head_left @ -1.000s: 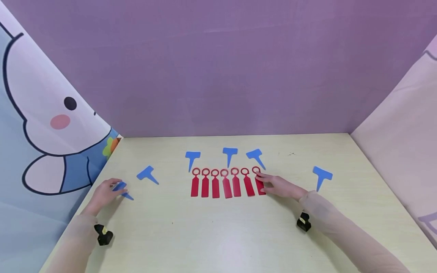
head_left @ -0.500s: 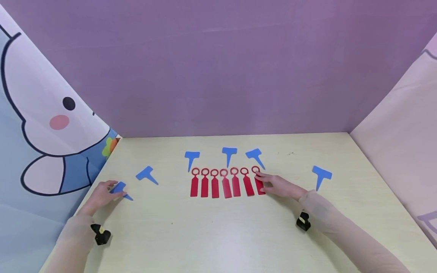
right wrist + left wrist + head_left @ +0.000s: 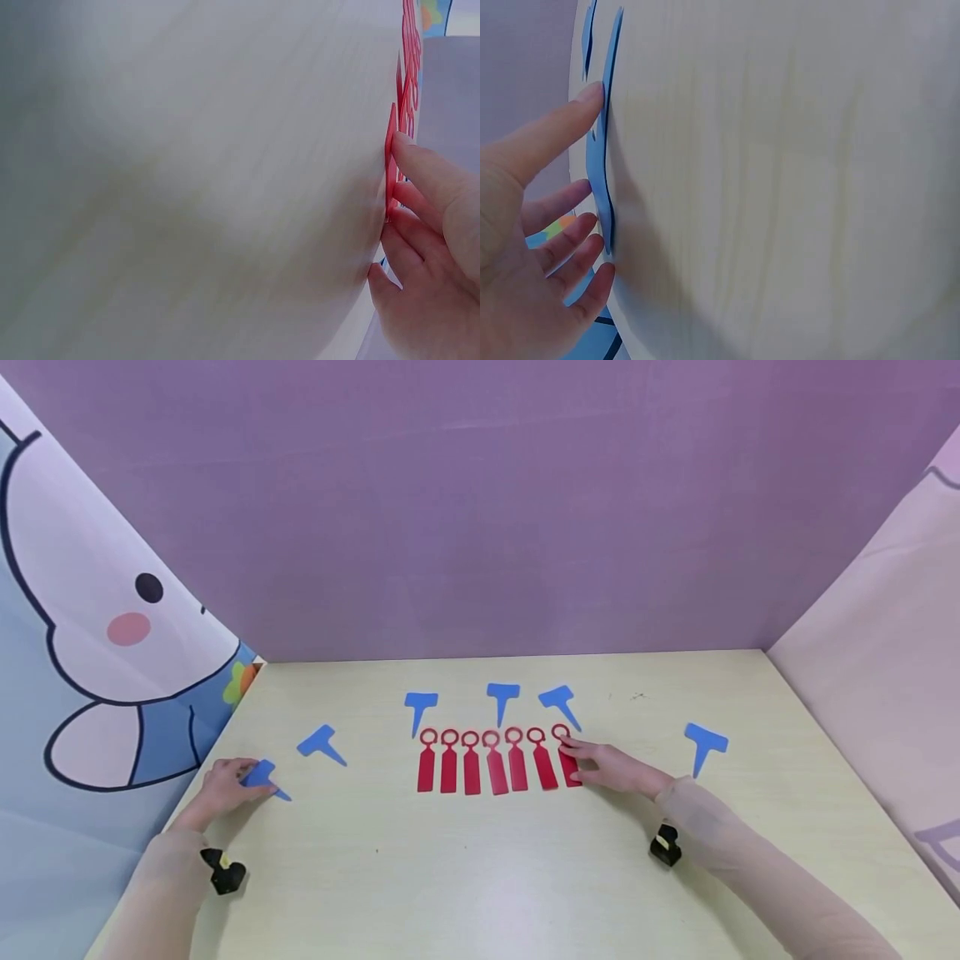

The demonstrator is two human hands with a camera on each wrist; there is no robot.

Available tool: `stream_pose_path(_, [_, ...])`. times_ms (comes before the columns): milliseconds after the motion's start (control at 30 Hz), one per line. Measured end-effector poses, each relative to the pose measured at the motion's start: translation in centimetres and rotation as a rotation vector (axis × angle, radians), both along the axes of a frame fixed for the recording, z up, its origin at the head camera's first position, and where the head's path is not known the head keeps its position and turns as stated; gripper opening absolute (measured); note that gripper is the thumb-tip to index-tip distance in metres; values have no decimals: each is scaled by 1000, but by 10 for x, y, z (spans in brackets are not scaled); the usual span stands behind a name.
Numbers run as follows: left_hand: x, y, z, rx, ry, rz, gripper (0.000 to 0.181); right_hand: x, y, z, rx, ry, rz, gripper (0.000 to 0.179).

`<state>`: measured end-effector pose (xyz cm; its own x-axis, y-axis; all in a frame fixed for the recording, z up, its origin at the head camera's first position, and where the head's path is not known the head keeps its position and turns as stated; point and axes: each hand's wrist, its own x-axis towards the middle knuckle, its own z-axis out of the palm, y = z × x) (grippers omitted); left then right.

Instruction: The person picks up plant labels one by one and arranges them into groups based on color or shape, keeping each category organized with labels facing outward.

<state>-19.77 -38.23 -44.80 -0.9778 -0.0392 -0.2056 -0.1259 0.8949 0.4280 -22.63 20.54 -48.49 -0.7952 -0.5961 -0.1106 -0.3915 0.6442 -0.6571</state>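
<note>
At the left of the table in the head view, my left hand (image 3: 225,789) touches a blue T-shaped plant label (image 3: 260,772). In the left wrist view its thumb meets the label's edge (image 3: 598,169), and the other fingers are spread and loosely bent beside it. My right hand (image 3: 615,768) rests over the rightmost red ring-topped tag (image 3: 568,764), partly hiding it. The right wrist view shows that tag (image 3: 390,165) nearly edge-on, with thumb and fingers along it. Several matching red tags (image 3: 471,768) form a row to the left, rings pointing away from me.
More blue T-shaped labels lie around the row: one nearby on the left (image 3: 321,745), others behind (image 3: 421,703), and one far right (image 3: 705,743). A purple backdrop (image 3: 495,527) rises at the pale table's (image 3: 450,893) back edge. Printed cloth (image 3: 112,693) borders the left.
My left hand has shifted slightly left and toward me, leaving more of the blue label showing. My right hand stays on the red tag. The view has drifted very slightly.
</note>
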Motion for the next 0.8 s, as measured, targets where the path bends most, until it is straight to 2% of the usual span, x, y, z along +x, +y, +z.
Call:
stream_pose_path(133, [-2, -2, -1, 17, -11, 16, 81, 0, 0, -1, 6, -1, -7, 55])
stream_pose_path(300, [-6, -3, -1, 62, -74, 53, 82, -1, 1, -2, 5, -2, -11, 55])
stream_pose_path(433, [-9, -1, 0, 108, -101, 58, 80, -1, 2, -3, 3, 9, -3, 54])
stream_pose_path(800, [-5, -3, -7, 246, -90, 43, 81, 0, 1, -1, 0, -6, -6, 54])
